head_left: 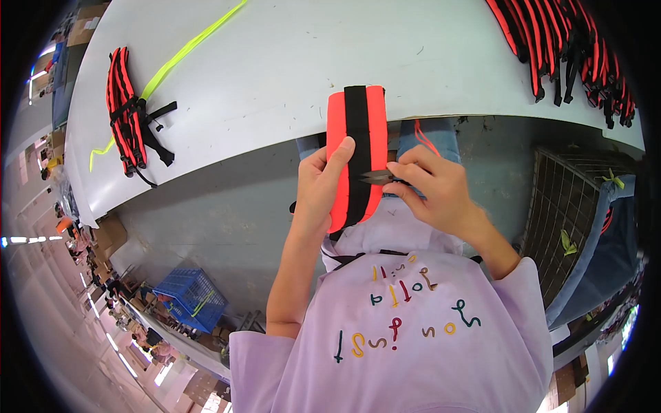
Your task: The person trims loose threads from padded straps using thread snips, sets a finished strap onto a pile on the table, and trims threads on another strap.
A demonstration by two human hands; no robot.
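A wide bright orange strap with a black stripe down its middle [357, 110] hangs upright in front of my body, its top end over the table edge. My left hand [320, 180] grips its left side, thumb pressed on the front. My right hand [432, 184] is closed on small dark thread snips [375, 177], whose pointed blades lie against or just over the black stripe. The handle is mostly hidden in the fingers. Just above the right hand, a thin orange cord [427, 135] stands out; I cannot tell what it belongs to.
On the white table [275, 76] lies a bundle of orange-and-black straps [126, 117] with neon yellow tape [186, 51]. Many similar straps [551, 41] lie at the upper right. A wire-mesh bin [561, 220] stands at my right, a blue crate [191, 300] on the floor at left.
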